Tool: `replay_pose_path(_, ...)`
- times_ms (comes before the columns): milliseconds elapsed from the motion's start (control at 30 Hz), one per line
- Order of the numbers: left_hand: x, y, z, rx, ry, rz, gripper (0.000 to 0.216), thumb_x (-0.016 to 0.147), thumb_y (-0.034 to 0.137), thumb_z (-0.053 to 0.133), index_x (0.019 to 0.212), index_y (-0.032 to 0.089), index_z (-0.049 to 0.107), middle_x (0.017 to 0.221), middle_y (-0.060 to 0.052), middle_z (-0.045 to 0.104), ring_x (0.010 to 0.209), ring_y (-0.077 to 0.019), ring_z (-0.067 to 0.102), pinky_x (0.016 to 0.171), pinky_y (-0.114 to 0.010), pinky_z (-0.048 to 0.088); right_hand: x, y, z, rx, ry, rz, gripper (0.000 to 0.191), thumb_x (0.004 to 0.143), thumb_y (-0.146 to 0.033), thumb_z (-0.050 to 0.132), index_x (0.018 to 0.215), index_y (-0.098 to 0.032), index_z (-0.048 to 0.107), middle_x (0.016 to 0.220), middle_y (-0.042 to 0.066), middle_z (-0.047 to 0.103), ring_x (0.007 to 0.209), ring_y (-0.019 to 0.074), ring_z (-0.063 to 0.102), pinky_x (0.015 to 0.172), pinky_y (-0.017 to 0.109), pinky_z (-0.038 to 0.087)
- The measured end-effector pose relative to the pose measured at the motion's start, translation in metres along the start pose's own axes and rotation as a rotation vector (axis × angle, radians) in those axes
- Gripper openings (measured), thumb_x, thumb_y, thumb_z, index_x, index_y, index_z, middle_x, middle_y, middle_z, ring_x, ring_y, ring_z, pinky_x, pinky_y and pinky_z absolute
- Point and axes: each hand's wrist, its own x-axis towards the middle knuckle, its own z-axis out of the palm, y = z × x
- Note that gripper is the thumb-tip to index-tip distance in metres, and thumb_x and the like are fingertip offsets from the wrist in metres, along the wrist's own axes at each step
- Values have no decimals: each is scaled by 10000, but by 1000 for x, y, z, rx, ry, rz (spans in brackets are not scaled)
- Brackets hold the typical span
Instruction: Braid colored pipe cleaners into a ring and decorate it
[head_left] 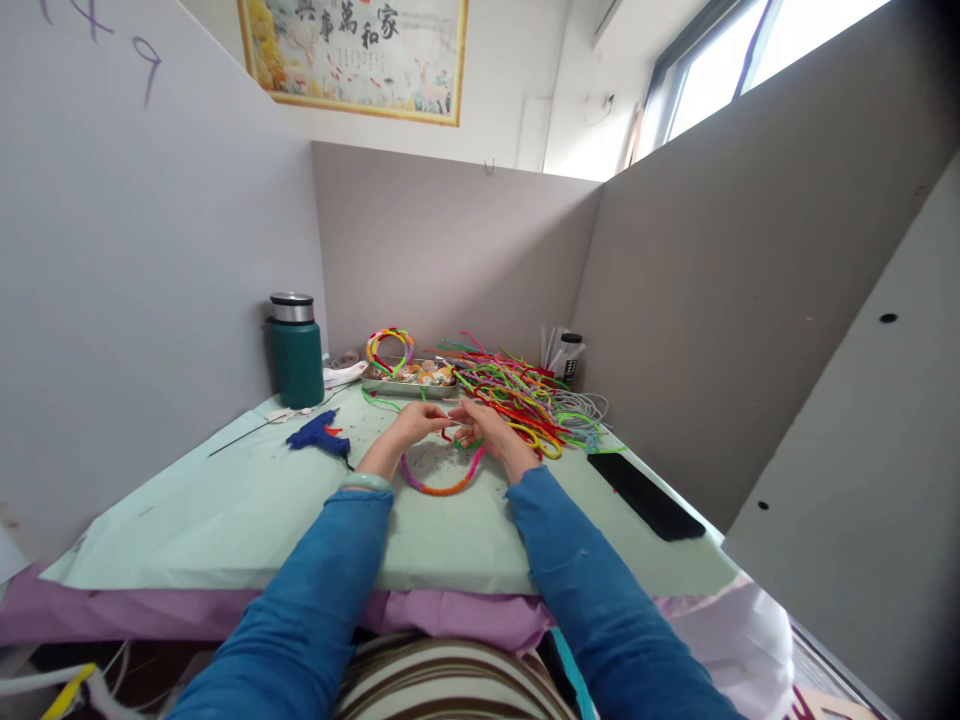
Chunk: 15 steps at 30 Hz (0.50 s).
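Between my hands is a ring [442, 491] wrapped in purple, orange and pink fuzzy pipe cleaner, its lower curve resting near the tabletop. My left hand [417, 424] pinches at the top of the ring, thumb and fingertips together. Close against it, my right hand [482, 425] curls its fingers around the ring's upper right part, where green and red pipe cleaner shows. A thin pale strand seems to lie between the fingertips, too small to name. The exact grip points are partly hidden by the fingers.
A blue glue gun [319, 432] and green thermos [295, 350] stand left. Behind are a metal tray [409, 388] of small pieces, finished-looking colourful rings [390, 352] and a pipe cleaner heap [510, 390]. A black phone [645, 495] lies right. Grey partitions [457, 240] enclose the table.
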Motion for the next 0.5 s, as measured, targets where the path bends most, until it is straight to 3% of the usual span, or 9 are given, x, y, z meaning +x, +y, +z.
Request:
replay_pose_path(200, 4, -4, 0, 10, -43, 95, 347, 614, 455, 673, 693, 117, 677, 628, -17, 622, 594, -111, 488, 559, -226, 361, 0, -2, -2, 58, -36, 145, 502, 915, -558, 330, 925, -126, 585, 722, 100, 667, 492, 129, 584, 426, 230, 455)
replay_pose_path(500, 11, -15, 4, -30, -42, 146, 400, 603, 494, 684, 741, 119, 664, 673, -36, 643, 640, -144, 541, 607, -249, 413, 5, 5, -4, 68, -45, 243, 430, 912, -539, 371, 915, -145, 544, 726, 102, 681, 496, 129, 592, 413, 212, 439)
